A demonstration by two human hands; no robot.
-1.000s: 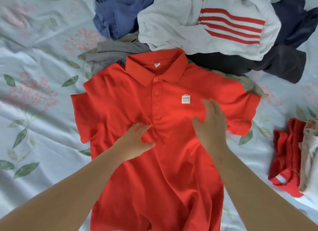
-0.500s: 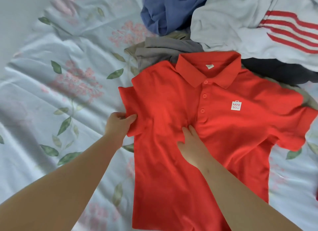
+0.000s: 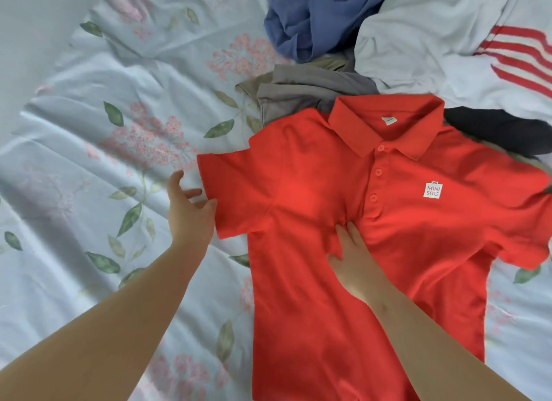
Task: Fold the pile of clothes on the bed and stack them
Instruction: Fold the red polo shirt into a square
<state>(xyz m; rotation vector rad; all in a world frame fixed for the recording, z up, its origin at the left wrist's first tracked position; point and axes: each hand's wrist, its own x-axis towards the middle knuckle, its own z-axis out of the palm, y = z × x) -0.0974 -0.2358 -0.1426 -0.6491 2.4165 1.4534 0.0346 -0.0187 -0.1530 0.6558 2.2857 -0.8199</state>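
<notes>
A red polo shirt (image 3: 403,251) with a small white logo lies face up and spread flat on the bed, collar toward the pile. My right hand (image 3: 355,257) presses flat on its chest just below the button placket. My left hand (image 3: 188,209) is at the hem of the shirt's left-side sleeve, fingers spread and relaxed, fingertips just touching the fabric edge. Behind the collar lies the unfolded pile: a blue garment (image 3: 313,18), a white top with red stripes (image 3: 448,51), a grey garment (image 3: 304,93) and a dark one (image 3: 501,128).
The bed is covered by a pale blue sheet (image 3: 89,131) printed with pink flowers and green leaves, wrinkled to the left of the shirt. The shirt's collar and shoulders overlap the grey and dark garments of the pile.
My left hand let go of the sleeve it was holding, and the sleeve now lies spread flat. My right hand stays pressed on the chest. The view has shifted slightly left.
</notes>
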